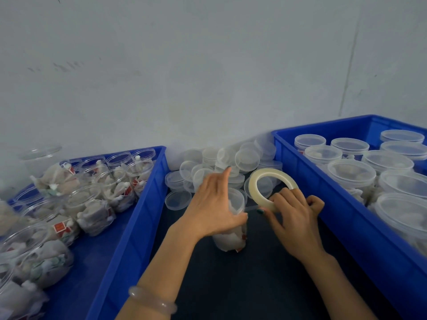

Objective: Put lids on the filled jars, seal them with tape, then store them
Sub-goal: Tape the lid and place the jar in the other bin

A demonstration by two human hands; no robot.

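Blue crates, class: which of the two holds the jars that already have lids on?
The crate on the right: its lidded jars are all capped in clear plastic. The left crate holds open jars, with packets poking out.

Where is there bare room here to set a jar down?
Free: dark table in front of the held jar, between both bins; floor of the left bin along its right wall. Crowded: loose lids behind the jar, right bin packed with lidded jars.

Scuffed grey wall (208, 65) behind, dark tabletop (254, 285) below, pale translucent bangle (152, 301) at the lower edge
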